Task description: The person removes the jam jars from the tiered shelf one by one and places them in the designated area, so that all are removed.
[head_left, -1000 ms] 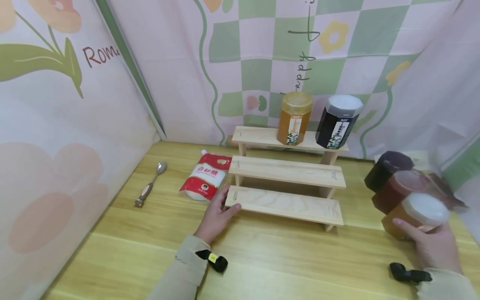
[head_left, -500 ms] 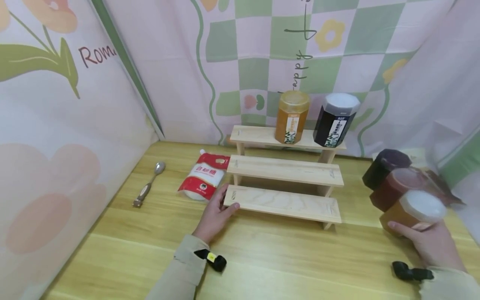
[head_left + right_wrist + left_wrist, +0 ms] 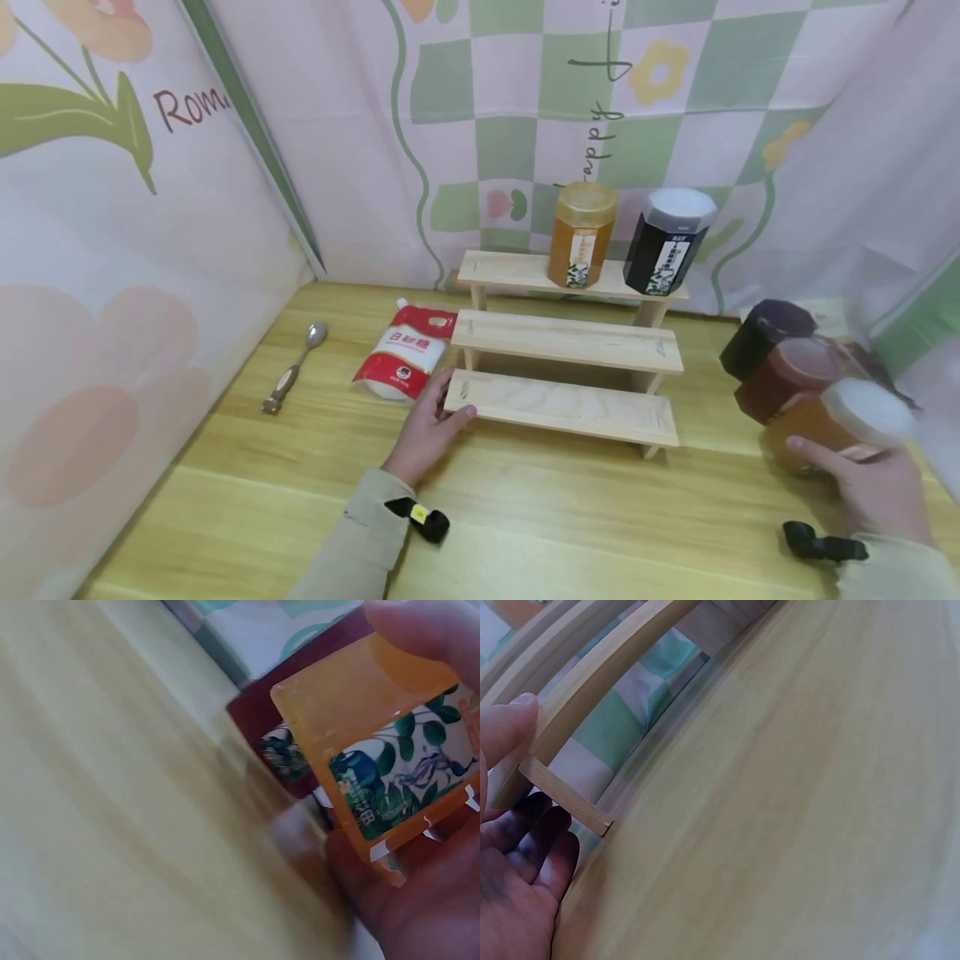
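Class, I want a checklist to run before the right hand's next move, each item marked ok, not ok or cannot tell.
1. Right hand grips white-lidded amber jar: ok.
2. Left hand holds left end of bottom step: ok.
3. No jars on bottom step or middle step: ok.
4. White-lidded amber jar apart from maroon jar: cannot tell; they overlap in view.
5. Yellow-lidded jar and dark jar standing on top step: ok.

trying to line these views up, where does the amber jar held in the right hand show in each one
Head: amber jar at lower right, in the right hand.
Left wrist: not in it.
Right wrist: upper right, overlapping the dark red jar.
Shared landmark: wooden tabletop, in all three.
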